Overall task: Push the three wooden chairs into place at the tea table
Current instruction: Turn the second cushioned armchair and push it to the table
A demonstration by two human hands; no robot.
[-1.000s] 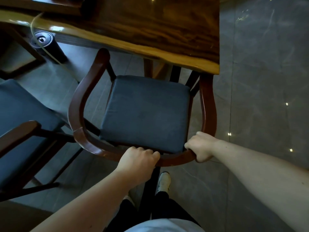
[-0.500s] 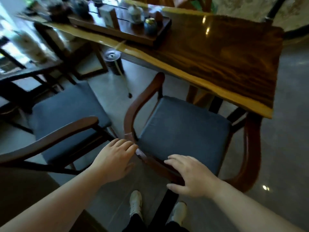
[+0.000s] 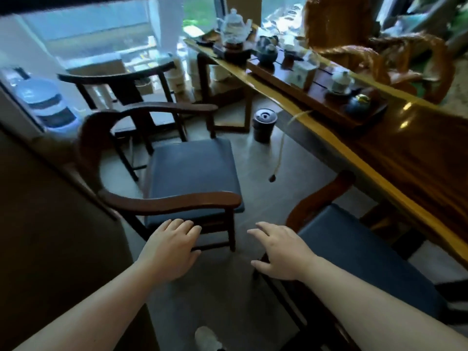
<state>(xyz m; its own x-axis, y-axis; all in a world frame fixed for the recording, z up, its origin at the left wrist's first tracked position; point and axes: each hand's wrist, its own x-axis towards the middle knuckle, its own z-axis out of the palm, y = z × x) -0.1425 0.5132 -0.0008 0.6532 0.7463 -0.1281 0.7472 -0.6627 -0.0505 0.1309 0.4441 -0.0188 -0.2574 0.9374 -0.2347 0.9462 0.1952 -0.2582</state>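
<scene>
A wooden armchair with a blue cushion (image 3: 192, 171) stands in the middle of the floor, pulled away from the long wooden tea table (image 3: 417, 158) on the right and turned toward it. A second blue-cushioned chair (image 3: 354, 252) sits at the lower right, its front under the table edge. A third, darker chair (image 3: 121, 84) stands behind the first, near the window. My left hand (image 3: 169, 249) hovers open just below the first chair's near armrest. My right hand (image 3: 278, 252) is open in the gap between the two chairs, holding nothing.
A tea tray (image 3: 316, 84) with a glass teapot (image 3: 234, 26), cups and jars runs along the table. A black cylindrical bin (image 3: 263, 125) stands on the floor by the table, a thin cord hanging nearby. A water jug (image 3: 43, 100) sits far left; a dark wall edge fills the lower left.
Both hands let go of the right chair's curved back and opened. My view swung left and up, bringing the pulled-out middle chair into the centre, with both hands now reaching toward it.
</scene>
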